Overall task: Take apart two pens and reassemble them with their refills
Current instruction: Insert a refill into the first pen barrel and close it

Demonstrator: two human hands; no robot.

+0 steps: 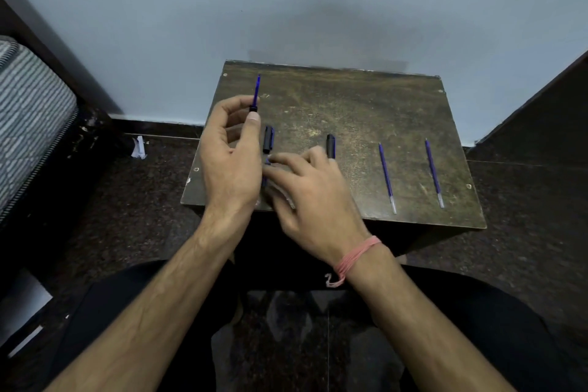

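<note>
My left hand (230,156) holds a thin blue refill with a black end piece (255,94) upright between thumb and fingers, over the left part of the small wooden table (350,99). My right hand (307,188) lies low beside it, blurred, its fingertips touching a blue pen part (266,169) on the table; whether it grips that part is unclear. A black pen cap (268,138) lies just past those fingers. A second black cap (331,146) lies to the right. Two blue refills (386,177) (433,172) lie side by side on the right.
The table stands against a pale blue wall (286,3). A striped mattress on a dark frame (28,111) is at the left, a dark panel (541,111) at the right. A scrap of white paper (139,147) lies on the dark speckled floor.
</note>
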